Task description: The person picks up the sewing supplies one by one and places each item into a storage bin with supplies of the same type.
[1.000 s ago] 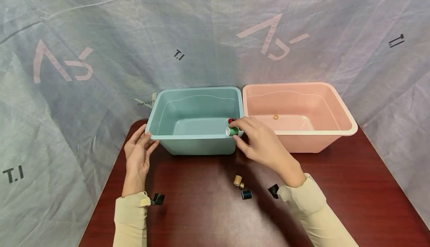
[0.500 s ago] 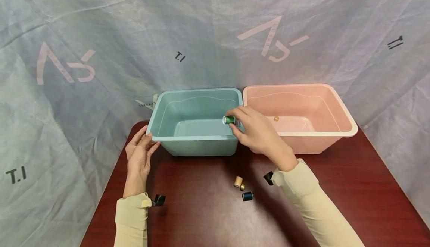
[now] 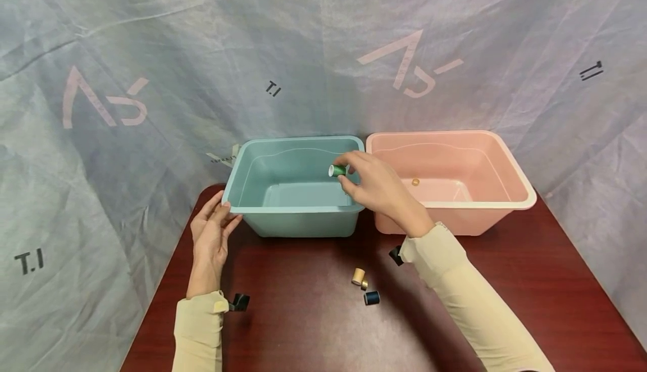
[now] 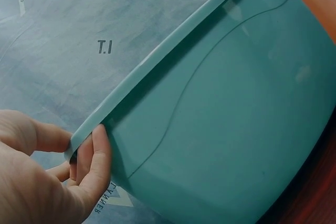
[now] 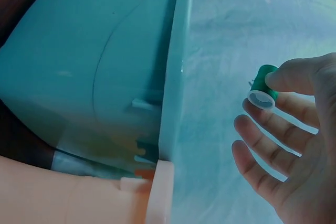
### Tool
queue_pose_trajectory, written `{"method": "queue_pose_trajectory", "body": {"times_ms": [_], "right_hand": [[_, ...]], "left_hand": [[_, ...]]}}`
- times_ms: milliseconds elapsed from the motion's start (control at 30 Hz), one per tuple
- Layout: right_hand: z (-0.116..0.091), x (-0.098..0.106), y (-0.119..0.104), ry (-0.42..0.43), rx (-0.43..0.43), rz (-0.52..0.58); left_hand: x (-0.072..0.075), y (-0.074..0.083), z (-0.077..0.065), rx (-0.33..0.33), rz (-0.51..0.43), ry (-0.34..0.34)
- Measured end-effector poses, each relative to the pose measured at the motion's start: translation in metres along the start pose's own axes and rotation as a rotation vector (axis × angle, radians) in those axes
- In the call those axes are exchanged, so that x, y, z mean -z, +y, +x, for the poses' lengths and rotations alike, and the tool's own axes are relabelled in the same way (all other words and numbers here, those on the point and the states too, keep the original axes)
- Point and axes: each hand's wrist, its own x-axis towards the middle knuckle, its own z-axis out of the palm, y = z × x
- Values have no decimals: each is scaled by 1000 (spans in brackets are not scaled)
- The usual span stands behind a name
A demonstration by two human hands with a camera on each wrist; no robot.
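Note:
Between the thumb and fingers of my right hand [image 3: 376,184] is a green thread spool [image 3: 337,171] with a white end, held over the right side of the teal tub [image 3: 293,210]. The right wrist view shows this spool [image 5: 264,86] pinched near the fingertips, the other fingers spread. My left hand [image 3: 209,243] grips the tub's rim at its front left corner. In the left wrist view, the thumb and fingers of that hand [image 4: 50,171] lie on either side of the rim [image 4: 142,74]. My right hand covers part of the tub's inside.
A pink tub [image 3: 455,214] stands right of the teal one, with a small gold spool [image 3: 415,182] inside. On the dark red table [image 3: 303,316] lie a tan spool [image 3: 358,276], a small gold spool [image 3: 364,285] and a dark blue spool [image 3: 371,298]. Grey cloth [image 3: 313,35] hangs behind.
My right hand has carried the green spool from the teal tub's front right rim up and left, over its inside. A red item seen in the tub earlier is now hidden. The left hand stays put.

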Motion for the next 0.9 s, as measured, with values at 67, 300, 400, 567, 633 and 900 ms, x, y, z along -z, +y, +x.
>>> {"method": "queue_pose_trajectory", "body": {"times_ms": [67, 300, 400, 567, 633, 900], "right_hand": [[4, -2, 0, -23, -15, 1], [16, -8, 3, -59, -39, 35], [20, -9, 5, -55, -41, 38], [26, -9, 5, -49, -46, 37], [30, -8, 5, -53, -51, 49], [46, -7, 6, -43, -40, 59]], "left_hand": [[0, -1, 1, -1, -5, 1], [1, -1, 5, -3, -20, 5], [0, -1, 6, -3, -20, 4], [0, -2, 5, -6, -6, 4], [0, -2, 5, -11, -4, 5], [1, -2, 6, -22, -16, 0]]}}
